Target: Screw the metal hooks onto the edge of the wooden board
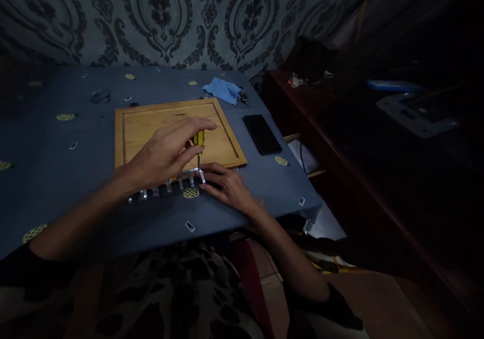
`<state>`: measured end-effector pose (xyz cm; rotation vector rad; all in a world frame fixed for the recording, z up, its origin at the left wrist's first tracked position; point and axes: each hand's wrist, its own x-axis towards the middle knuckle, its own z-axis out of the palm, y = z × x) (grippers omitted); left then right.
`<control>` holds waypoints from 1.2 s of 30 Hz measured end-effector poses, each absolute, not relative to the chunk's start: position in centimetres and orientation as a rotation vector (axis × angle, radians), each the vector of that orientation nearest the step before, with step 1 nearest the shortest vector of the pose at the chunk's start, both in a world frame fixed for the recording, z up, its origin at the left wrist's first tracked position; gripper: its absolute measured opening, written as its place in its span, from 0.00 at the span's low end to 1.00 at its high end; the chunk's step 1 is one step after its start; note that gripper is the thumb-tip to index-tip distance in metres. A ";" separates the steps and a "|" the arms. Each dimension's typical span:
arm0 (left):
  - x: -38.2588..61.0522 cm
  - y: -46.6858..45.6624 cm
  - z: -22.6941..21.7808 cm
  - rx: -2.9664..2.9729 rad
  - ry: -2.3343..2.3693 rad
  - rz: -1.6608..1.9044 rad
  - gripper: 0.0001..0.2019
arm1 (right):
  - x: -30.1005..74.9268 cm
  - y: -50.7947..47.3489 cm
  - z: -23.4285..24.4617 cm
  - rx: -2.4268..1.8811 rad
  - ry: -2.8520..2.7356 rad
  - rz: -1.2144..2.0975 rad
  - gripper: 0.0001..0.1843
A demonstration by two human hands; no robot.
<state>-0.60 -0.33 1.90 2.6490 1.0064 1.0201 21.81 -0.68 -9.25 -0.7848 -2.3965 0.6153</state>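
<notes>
My left hand (170, 145) is closed around the yellow handle of a screwdriver (198, 139), which stands upright with its shaft pointing down. The tip meets the right end of a shiny metal hook rail (202, 176). Several metal hooks project toward me from this rail, along the near edge of a framed wooden board (172, 117). My right hand (229, 186) lies low on the table, thumb and fingers closed about the rail's right end. Part of the rail and board is hidden behind my left hand and forearm.
A blue cloth (225, 91) with keys (243, 96) beside it lies past the board. To the right is a black phone (262, 134) on the blue tablecloth (94, 162). A dark red wooden edge (302, 107) runs along the right, beyond a gap. Patterned fabric (159, 21) rises behind.
</notes>
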 end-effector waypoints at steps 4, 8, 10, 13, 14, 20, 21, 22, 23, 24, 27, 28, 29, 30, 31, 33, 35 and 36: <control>-0.6 -0.2 1.6 2.652 0.951 1.028 0.17 | 21.8 -0.7 -9.2 -0.781 -2.395 0.608 0.17; -0.5 -0.2 1.3 2.656 0.930 1.037 0.18 | 21.8 -0.7 -9.0 -0.785 -2.401 0.602 0.16; -0.5 -0.2 1.2 2.657 0.916 1.049 0.18 | 21.8 -0.7 -9.0 -0.786 -2.403 0.602 0.16; -0.5 -0.2 1.2 2.662 0.900 1.058 0.18 | 21.8 -0.8 -8.9 -0.787 -2.402 0.593 0.16; -0.5 -0.1 1.2 2.664 0.897 1.060 0.19 | 21.8 -0.8 -8.9 -0.788 -2.403 0.590 0.17; -0.5 -0.1 1.1 2.702 0.905 1.057 0.18 | 21.8 -0.7 -8.9 -0.784 -2.407 0.586 0.16; -0.4 -0.1 1.0 2.700 0.912 1.058 0.18 | 21.8 -0.7 -8.9 -0.784 -2.405 0.580 0.16; -0.4 -0.1 1.0 2.694 0.922 1.056 0.17 | 21.8 -0.7 -9.0 -0.784 -2.405 0.574 0.16; -0.3 -0.2 1.0 2.687 0.934 1.054 0.17 | 21.8 -0.7 -9.1 -0.783 -2.405 0.569 0.16; -0.2 -0.3 0.9 2.680 0.948 1.050 0.17 | 21.8 -0.6 -9.1 -0.783 -2.404 0.565 0.16; 0.1 -0.5 0.8 2.681 0.985 1.064 0.16 | 21.8 -0.6 -9.2 -0.791 -2.403 0.584 0.16; 0.2 -0.6 0.8 2.687 0.990 1.077 0.16 | 21.8 -0.6 -9.2 -0.796 -2.402 0.593 0.16; 0.2 -0.6 0.8 2.691 0.988 1.087 0.15 | 21.8 -0.7 -9.2 -0.799 -2.403 0.601 0.16; 0.2 -0.6 0.8 2.693 0.978 1.094 0.15 | 21.8 -0.7 -9.2 -0.800 -2.405 0.604 0.16; 0.2 -0.6 0.8 2.691 0.966 1.094 0.15 | 21.8 -0.7 -9.1 -0.802 -2.409 0.600 0.16; 0.1 -0.6 0.8 2.672 0.942 1.077 0.17 | 21.8 -0.7 -9.1 -0.803 -2.413 0.587 0.17; -0.1 -0.5 0.9 2.652 0.941 1.047 0.19 | 21.8 -0.7 -9.1 -0.802 -2.410 0.580 0.17; -0.2 -0.5 1.0 2.645 0.949 1.030 0.19 | 21.9 -0.7 -9.1 -0.801 -2.408 0.584 0.16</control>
